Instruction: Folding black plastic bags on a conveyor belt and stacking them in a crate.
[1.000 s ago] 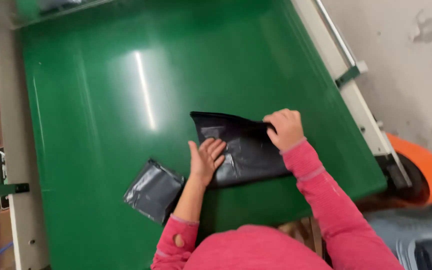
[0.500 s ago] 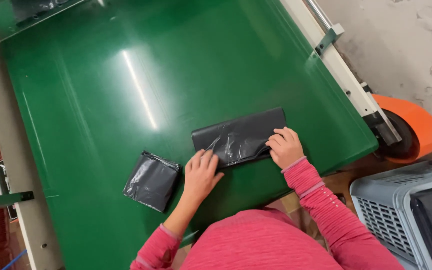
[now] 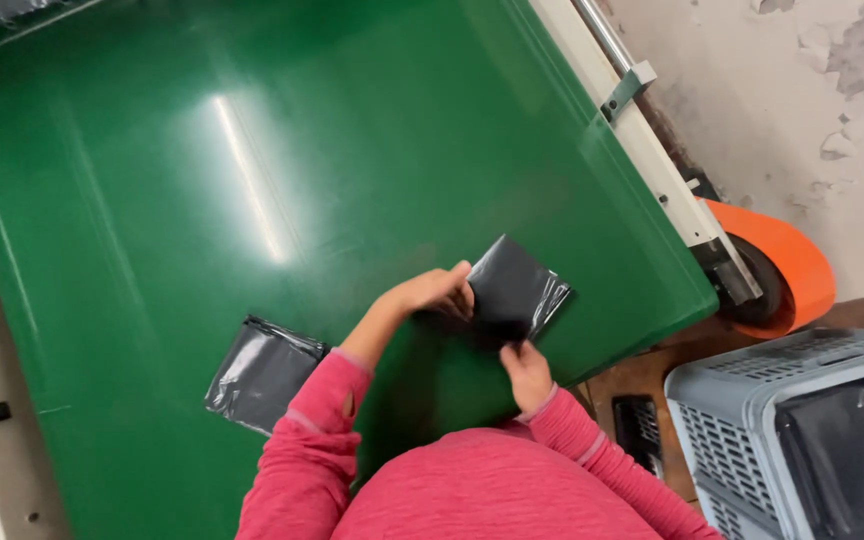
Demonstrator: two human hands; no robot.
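Note:
A black plastic bag [image 3: 518, 290], folded into a small square, lies near the right front of the green table [image 3: 252, 180]. My left hand [image 3: 436, 292] presses on its left edge with the fingers curled over the fold. My right hand [image 3: 524, 366] pinches the bag's near edge from below. A second folded black bag [image 3: 262, 372] lies flat to the left, beside my left forearm, untouched.
A grey slatted crate [image 3: 752, 440] lined with black plastic stands at the lower right. An orange roll [image 3: 782, 262] sits past the table's right corner. A pale metal rail [image 3: 652, 160] runs along the table's right edge; a rough wall lies beyond.
The bag under my hands went from a wide strip to a small folded square. My left hand moved right onto it, and my right hand dropped to its near edge.

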